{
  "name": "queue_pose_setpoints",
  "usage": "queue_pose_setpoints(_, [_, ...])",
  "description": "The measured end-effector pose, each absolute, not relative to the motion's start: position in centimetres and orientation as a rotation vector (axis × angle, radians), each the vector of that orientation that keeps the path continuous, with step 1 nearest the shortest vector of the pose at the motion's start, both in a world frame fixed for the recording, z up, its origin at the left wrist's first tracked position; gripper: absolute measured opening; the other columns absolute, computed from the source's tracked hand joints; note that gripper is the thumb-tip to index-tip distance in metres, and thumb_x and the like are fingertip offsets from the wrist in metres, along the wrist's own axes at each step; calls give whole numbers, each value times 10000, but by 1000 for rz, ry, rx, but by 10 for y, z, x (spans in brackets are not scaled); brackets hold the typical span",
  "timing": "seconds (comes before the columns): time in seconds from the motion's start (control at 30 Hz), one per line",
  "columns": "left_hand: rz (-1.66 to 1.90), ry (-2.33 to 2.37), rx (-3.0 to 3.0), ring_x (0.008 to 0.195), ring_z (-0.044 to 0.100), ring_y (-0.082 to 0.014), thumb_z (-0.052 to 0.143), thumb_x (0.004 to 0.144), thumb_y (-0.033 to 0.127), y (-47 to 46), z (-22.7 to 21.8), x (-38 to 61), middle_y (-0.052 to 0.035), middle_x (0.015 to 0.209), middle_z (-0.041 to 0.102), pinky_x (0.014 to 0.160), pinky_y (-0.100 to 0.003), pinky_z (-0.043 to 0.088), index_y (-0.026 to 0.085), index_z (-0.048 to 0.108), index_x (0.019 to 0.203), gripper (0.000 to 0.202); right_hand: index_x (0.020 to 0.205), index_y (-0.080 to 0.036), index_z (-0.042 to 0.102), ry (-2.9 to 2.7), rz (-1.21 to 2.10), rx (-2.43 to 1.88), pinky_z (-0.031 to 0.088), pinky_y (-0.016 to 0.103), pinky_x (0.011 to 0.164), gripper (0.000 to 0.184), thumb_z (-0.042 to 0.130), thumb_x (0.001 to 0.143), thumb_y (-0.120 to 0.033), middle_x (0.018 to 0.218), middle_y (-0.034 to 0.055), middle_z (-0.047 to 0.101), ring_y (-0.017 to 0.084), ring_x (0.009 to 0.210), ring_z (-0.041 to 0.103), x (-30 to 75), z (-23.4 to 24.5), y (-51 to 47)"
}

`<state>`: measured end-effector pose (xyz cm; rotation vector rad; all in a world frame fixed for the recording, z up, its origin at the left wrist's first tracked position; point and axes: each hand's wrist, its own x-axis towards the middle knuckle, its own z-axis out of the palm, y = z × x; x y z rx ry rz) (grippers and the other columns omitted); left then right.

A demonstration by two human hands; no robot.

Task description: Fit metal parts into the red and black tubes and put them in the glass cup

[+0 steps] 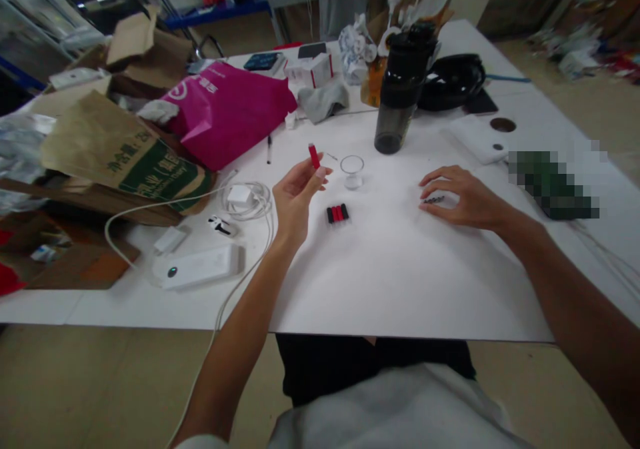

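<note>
We look down on a white table (400,282) with a person's two bare arms reaching across it. Off its far left corner sits a torn cardboard box (150,59). A brown paper bag (100,142) with a green label lies at the left edge, touching a bright pink bag (230,112). Toward the far side stands a tall black bottle (403,96) with a see-through lower half, just beside a black pouch (450,82). Nearer on the left we find a flat white box (197,267) and a white charger (240,196) with its coiled cable (255,199).

In the middle of the table, the left hand (295,199) is raised off the surface, its thumb and fingertips closed together on a small red cylinder (313,156), which stands upright in the pinch. Just below that hand lies a short row of black and red cylinders (337,214), side by side on the table. A small clear cup (352,171) stands nearby, between the two hands but closer to the left one. The right hand (463,199) rests on the table with its fingers apart and curved, holding nothing firmly. Just beside its fingertips lies a small dark metal piece (433,200), too small for us to make out.
</note>
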<state>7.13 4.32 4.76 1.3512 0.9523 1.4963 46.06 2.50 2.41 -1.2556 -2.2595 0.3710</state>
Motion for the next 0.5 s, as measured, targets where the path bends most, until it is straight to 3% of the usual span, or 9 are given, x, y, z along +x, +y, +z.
queue_pose_setpoints(0.27, [1438,936,1390,1025,794,-228,932,994,474,31,54,83,-56,1104,863,856,-374,620,312,886,1299,349,956,-306,803,-2197,319,-1242,571,612,1116,117,751,1009,-397,1235,98,830,363,1196,761,456,28,20])
queue_pose_setpoints(0.5, [1431,936,1399,998,790,-223,945,984,468,28,51,87,-54,1122,878,822,-366,622,326,904,1282,332,1099,-367,854,-1994,361,-1236,628,646,1108,136,783,1044,-469,1206,73,850,381,1169,789,444,51,9])
